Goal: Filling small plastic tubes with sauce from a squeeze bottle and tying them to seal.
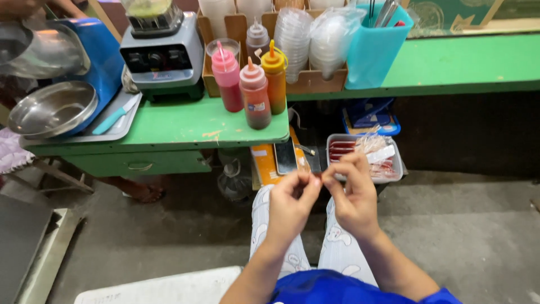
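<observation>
My left hand and my right hand meet in front of me above my knees, fingertips pinched together on a small clear plastic sachet held between them. Just beyond my right hand sits a clear tray filled with several red-filled plastic sachets. A phone lies on an orange box right behind my left hand. I sit in white patterned trousers and a blue top.
A green table carries red, brown and orange squeeze bottles, a blender, a blue ice machine with a steel bowl, and a tray with a teal knife. Stacked lids and a teal bin stand behind. Someone's foot shows under the table.
</observation>
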